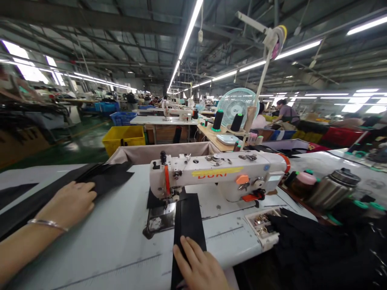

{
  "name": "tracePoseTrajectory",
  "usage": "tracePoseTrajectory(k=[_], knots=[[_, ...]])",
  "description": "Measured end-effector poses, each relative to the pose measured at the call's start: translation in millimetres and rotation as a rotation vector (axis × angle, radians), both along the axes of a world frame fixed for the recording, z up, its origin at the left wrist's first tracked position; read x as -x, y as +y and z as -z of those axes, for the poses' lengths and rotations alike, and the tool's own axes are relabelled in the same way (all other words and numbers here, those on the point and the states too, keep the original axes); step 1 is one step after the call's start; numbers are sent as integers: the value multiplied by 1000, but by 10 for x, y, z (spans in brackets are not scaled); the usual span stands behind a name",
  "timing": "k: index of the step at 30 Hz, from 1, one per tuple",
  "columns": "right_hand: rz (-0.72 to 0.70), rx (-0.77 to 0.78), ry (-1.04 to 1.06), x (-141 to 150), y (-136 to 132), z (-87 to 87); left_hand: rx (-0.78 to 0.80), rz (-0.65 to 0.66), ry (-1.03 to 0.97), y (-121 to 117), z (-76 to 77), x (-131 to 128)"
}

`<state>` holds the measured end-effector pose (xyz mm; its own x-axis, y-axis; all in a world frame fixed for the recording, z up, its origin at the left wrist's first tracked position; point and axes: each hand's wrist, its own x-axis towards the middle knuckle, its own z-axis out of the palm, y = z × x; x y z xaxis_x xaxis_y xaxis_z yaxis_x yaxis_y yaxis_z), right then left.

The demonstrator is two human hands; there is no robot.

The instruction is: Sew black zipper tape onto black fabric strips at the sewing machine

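Observation:
My left hand [70, 202], with a silver bangle at the wrist, lies on black fabric [110, 177] left of the sewing machine. Its fingers are loosely bent and a little apart; the thumb is hidden. A black fabric strip [193, 213] runs from under the machine's presser foot [166, 201] towards me. Over the near end of this strip my right hand [201, 266] rests with its fingers stretched out flat. The white sewing machine [208, 171] stands on a pale table [121, 245] with ruler marks along it.
A small tray [263, 225] of metal parts sits at the table's right. Beyond it are a dark fabric heap [314, 245], a steel bottle [335, 187] and thread cones [217, 121]. Further back stand a fan [237, 105] and a yellow bin [123, 137]. Other people work in the background.

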<state>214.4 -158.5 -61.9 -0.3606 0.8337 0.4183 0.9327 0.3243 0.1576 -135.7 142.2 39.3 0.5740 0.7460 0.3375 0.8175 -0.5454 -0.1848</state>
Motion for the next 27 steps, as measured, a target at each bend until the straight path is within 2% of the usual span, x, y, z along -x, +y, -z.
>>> tracePoseTrajectory(k=[1, 2, 5, 7, 9, 13, 17, 20, 22, 25, 27], knots=[[-19, 58, 56, -18, -7, -42, -44, 61, 95, -257, 43, -136], [-38, 119, 122, -35, -6, -100, -21, 133, 163, -536, 106, -284], [-50, 252, 334, -67, 73, -333, 202, 291, 140, -1339, 338, -672], [-13, 278, 418, -74, 189, -464, 277, 316, 26, -1703, 474, -788], [51, 256, 438, -77, 323, -517, 263, 326, -57, -1893, 582, -761], [140, 203, 403, -98, 508, -442, 190, 452, -5, -1996, 786, -468], [99, 216, 359, -146, 566, -400, 56, 500, 123, -2089, 904, -304], [91, 228, 350, -166, 606, -406, 165, 519, 70, -2105, 819, -405], [103, 226, 351, -167, 635, -391, 288, 498, 19, -1992, 713, -538], [53, 250, 334, -175, 667, -357, 332, 350, -22, -1627, 571, -704], [-16, 277, 312, -193, 690, -353, 375, 344, -31, -1357, 502, -762]])
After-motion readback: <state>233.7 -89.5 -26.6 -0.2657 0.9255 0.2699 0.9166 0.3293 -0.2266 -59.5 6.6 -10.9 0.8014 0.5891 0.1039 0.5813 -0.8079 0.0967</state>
